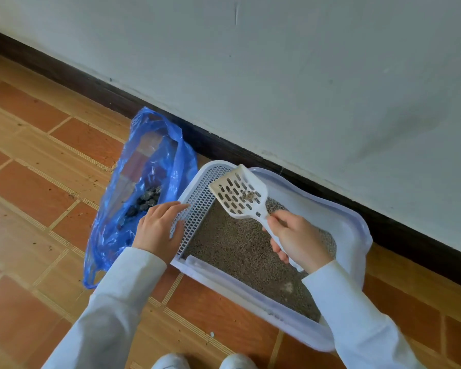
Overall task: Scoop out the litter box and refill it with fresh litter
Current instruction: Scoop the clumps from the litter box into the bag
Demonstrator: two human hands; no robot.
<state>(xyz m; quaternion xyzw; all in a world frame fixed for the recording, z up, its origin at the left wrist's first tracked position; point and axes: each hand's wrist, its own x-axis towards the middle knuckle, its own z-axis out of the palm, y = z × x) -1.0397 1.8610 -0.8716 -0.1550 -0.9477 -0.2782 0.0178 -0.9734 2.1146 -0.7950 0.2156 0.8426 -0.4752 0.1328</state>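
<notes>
Now scoop (238,194) over box (351,222), bag (149,155) alongside

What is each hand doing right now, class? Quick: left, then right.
Left hand: open, fingers resting flat on the litter box's grid step.
Right hand: closed round the handle of the slotted litter scoop.

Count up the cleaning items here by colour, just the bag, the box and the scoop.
Blue: 1, the plastic bag holding dark clumps.
White: 2, the litter box and the slotted scoop, which the right hand holds above the litter.
Total: 3
</notes>
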